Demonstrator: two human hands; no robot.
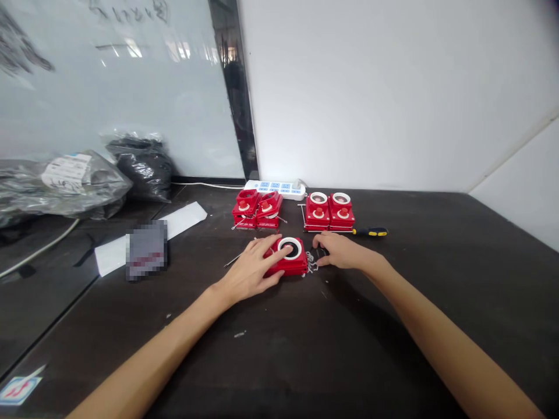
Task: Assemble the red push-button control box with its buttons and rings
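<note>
In the middle of the dark table lies a red box-shaped alarm unit (297, 267) with a white ring and black centre on its top. My left hand (251, 269) grips it from the left, thumb and fingers around its body and a fingertip over the ring. Just right of the box, my right hand (338, 251) is closed with bent fingers by a small black part (320, 252), whose kind I cannot make out. White twisted cord (311, 263) lies between the box and these fingers.
Behind my hands stand red units with ropes on the left (257, 209) and ringed red units (329, 212) on the right. A yellow-black screwdriver (371, 231) lies beside them. Farther back is a white power strip (275, 189). Plastic bags (65, 183) and white paper (183, 221) lie left.
</note>
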